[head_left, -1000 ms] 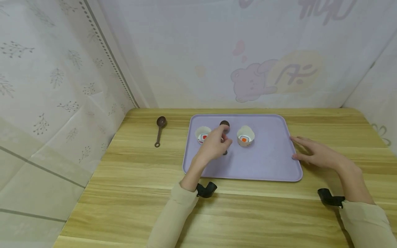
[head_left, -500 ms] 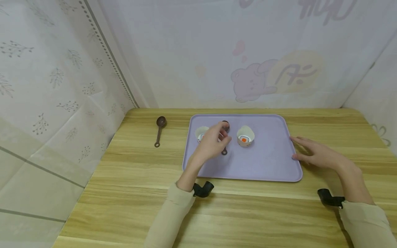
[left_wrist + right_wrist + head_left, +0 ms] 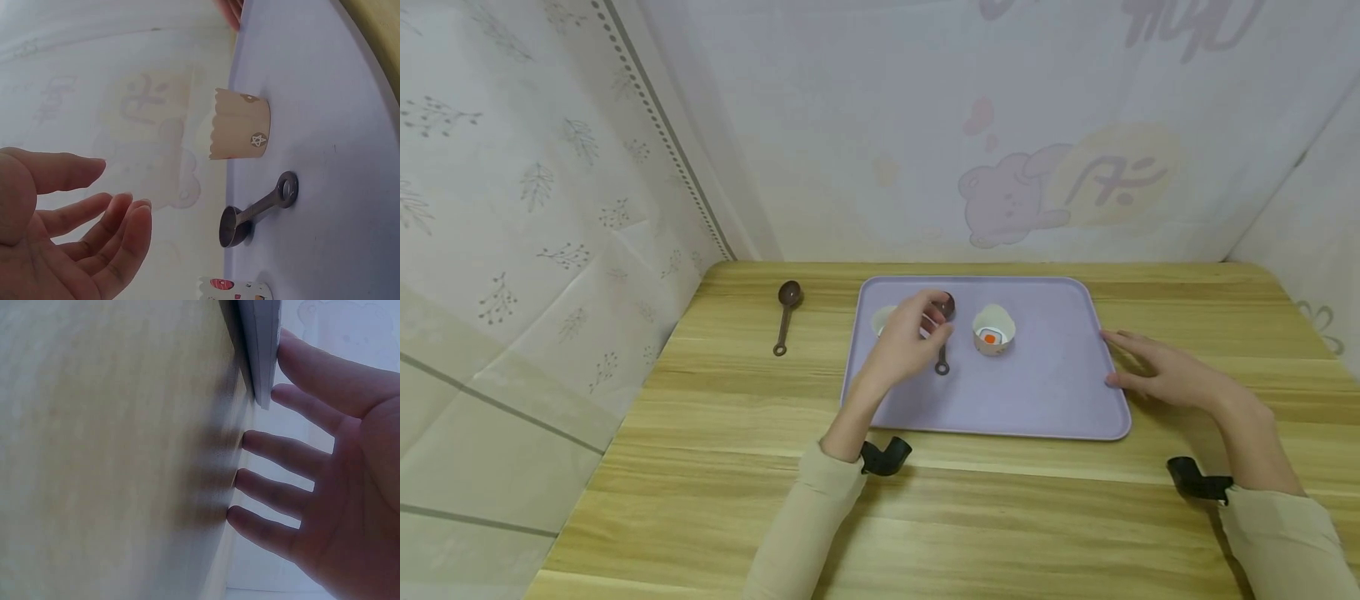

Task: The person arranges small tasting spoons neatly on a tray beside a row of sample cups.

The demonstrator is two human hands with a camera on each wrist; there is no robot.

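Note:
A dark brown measuring spoon (image 3: pixel 265 203) lies on the lavender tray (image 3: pixel 1045 400) between two paper baking cups. My left hand (image 3: pixel 908 340) hovers above it with loosely bent fingers and nothing in its grasp; in the left wrist view a gap shows between thumb and fingertips. The right-hand cup (image 3: pixel 994 331) is tan outside, with an orange-marked piece inside. Partly covered by my left hand in the head view, the other cup (image 3: pixel 234 289) is white with a colourful print. At the tray's right edge, my right hand (image 3: pixel 1176 371) touches the rim with extended fingers (image 3: pixel 287 456).
A second brown measuring spoon (image 3: pixel 786 317) lies on the wooden table (image 3: pixel 715 467), left of the tray. Patterned cloth (image 3: pixel 820 125) hangs behind the table and along its sides. Each wrist wears a black mount (image 3: pixel 887 457).
My left hand has drawn back slightly to the left, uncovering more of the measuring spoon on the tray and hiding more of the left cup. My right hand stays at the rim.

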